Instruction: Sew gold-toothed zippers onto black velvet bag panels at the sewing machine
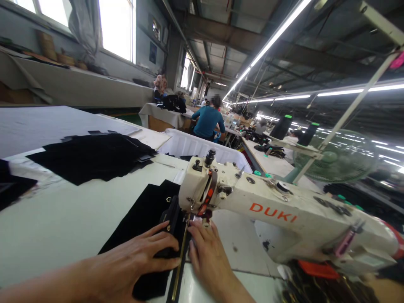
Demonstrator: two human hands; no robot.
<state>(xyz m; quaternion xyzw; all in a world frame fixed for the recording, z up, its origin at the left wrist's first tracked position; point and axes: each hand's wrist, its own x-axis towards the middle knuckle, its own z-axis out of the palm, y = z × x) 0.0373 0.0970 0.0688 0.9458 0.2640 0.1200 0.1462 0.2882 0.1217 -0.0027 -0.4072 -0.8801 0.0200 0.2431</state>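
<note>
A black fabric piece [139, 223] lies on the sewing table, partly under the head of a sewing machine [233, 193]. Along its right side a black zipper [177, 280] with gold-coloured teeth runs up to the presser foot. My left hand [148, 252] lies on the fabric left of the zipper, fingers stretched and spread. On the zipper's right edge rests my right hand [208, 252], its fingers extended close to the needle area. A small dark part with gold-coloured metal fittings [170, 214] sits on the fabric beside the machine head. The needle tip is hidden.
A stack of black fabric pieces [97, 155] lies on the table at left. Behind the machine stands a white plastic bin [202, 145]. Thread cones [281, 127] and a fan [334, 155] are at right. A person in a blue top [206, 122] sits farther back.
</note>
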